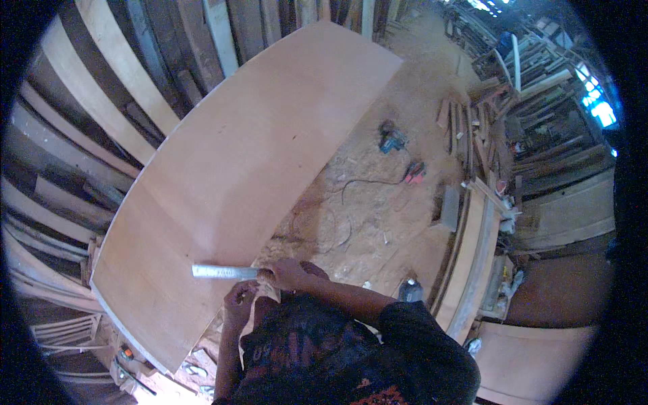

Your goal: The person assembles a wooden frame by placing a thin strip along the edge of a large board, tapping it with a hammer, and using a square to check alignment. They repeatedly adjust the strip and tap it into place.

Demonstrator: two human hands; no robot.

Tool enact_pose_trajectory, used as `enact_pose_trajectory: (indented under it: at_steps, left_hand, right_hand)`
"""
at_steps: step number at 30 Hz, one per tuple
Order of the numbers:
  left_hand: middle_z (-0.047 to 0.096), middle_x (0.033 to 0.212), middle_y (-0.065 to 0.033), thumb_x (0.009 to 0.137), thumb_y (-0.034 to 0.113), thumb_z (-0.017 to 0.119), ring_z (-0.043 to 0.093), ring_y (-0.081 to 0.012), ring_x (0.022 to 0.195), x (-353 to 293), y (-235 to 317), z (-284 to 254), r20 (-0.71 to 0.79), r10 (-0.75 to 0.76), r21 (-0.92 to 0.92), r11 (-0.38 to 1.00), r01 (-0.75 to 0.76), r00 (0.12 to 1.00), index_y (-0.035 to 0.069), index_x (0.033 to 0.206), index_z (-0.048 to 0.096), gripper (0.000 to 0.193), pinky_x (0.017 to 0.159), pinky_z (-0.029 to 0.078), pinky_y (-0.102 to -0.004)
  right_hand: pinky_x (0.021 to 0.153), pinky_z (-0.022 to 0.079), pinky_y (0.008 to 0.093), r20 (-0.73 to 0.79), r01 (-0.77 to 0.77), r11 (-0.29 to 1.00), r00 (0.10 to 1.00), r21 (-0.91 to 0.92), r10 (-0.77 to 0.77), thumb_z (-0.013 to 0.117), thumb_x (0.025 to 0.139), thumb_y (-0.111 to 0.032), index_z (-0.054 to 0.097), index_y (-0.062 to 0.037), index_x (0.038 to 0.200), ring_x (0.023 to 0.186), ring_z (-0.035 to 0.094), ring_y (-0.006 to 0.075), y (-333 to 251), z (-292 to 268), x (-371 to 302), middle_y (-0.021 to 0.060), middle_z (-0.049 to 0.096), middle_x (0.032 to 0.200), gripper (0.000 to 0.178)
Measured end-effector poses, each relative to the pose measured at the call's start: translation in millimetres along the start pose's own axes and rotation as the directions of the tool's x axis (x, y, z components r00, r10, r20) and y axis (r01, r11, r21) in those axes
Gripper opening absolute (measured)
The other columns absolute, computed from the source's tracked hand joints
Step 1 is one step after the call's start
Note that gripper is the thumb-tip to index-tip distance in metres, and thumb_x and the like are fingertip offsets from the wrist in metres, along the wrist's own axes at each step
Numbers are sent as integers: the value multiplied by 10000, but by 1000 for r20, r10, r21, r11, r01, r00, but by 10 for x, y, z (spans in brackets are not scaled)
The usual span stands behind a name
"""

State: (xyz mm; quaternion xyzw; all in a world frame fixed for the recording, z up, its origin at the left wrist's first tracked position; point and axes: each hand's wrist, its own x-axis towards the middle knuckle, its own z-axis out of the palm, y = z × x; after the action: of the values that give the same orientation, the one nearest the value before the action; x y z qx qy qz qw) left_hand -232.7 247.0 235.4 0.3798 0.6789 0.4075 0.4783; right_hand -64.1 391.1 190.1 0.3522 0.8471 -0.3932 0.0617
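Observation:
My right hand (291,275) is closed around one end of a silvery-white tube-like piece (223,272) with print on it. That piece points left, over the near part of a large plywood sheet (223,162); whether it touches the sheet I cannot tell. Just below it, close to the right hand, my left hand (239,300) has its fingers curled in a pinch. What those fingers hold, if anything, is too small to make out. The sheet slants away from me, with its left edge bowed by the lens.
Planks (101,61) line the left side. On the dusty floor (378,216) lie a blue power tool (391,138) and a red one (414,173) with a cord. Scrap wood (466,135) is piled at right, beyond long boards (469,256). A dark object (410,290) stands near my right arm.

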Motion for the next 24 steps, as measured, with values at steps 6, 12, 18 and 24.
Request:
enact_pose_trajectory:
  at_steps: [6,12,18,24]
  left_hand:
    - [707,1143,-88,965,174,671,661,-174,1034,853,563,140,-147,54,24,998,-51,988,28,1148,675,235,854,535,-292]
    - [551,1412,-195,948,202,676,573,-314,1264,1737,679,667,-226,246,404,904,-139,943,23,1357,539,467,969,498,-454]
    - [113,1645,-283,911,502,666,138,-484,1511,2122,660,1436,-268,73,790,587,176,961,77,1604,109,986,1135,246,-624]
    - [-51,1655,-277,902,553,650,18,-512,1513,2064,738,1438,-259,-50,779,580,239,965,95,1614,6,1064,1155,158,-669]
  right_hand:
    - [677,515,513,-289,-241,963,920,119,266,580,947,-531,745,-104,1010,742,673,379,617,-1014,199,186,700,806,462]
    - [732,535,508,-419,-310,946,850,90,319,557,953,-568,752,-104,1046,836,709,372,2076,-2288,345,199,722,874,511]
    - [750,541,486,-612,-268,946,723,182,322,674,887,-478,728,-56,1018,886,695,390,3873,-3631,458,189,722,939,445]
    - [825,544,488,-758,-533,846,546,14,356,660,898,-416,666,-39,1199,1026,675,394,5185,-4870,792,230,699,1078,482]
